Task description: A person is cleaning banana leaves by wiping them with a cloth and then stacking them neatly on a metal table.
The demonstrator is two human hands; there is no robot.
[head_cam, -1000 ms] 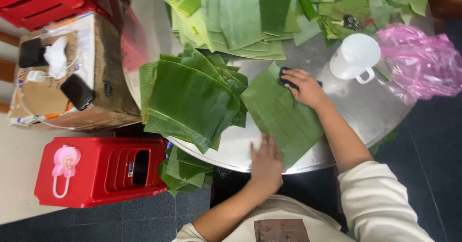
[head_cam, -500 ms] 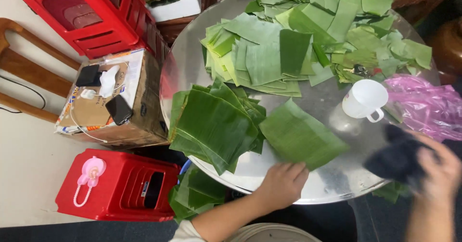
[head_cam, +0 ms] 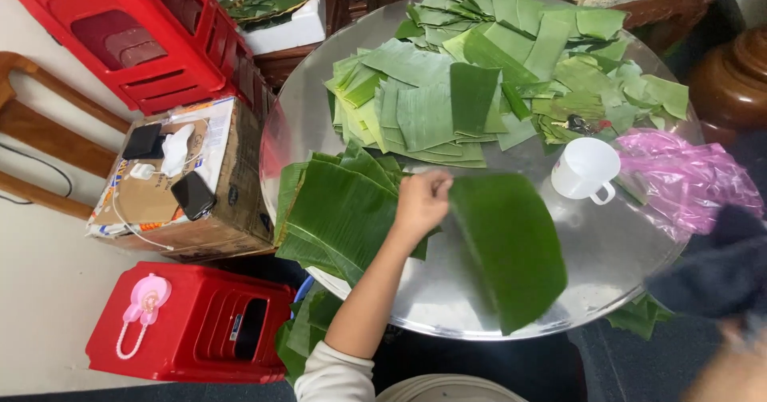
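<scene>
A round metal surface carries a wide heap of cut pale-green leaf pieces at its far side and a stack of dark banana leaves at its near left edge. Beside that stack, a single large banana leaf lies over the near rim, its upper left corner pinched and lifted in the grip of the left hand. The right hand, blurred at the lower right, clutches a dark cloth clear of the leaf. A white mug and pink plastic bag sit near. Handling such a leaf well likely means lifting along the grain, since it tears easily.
</scene>
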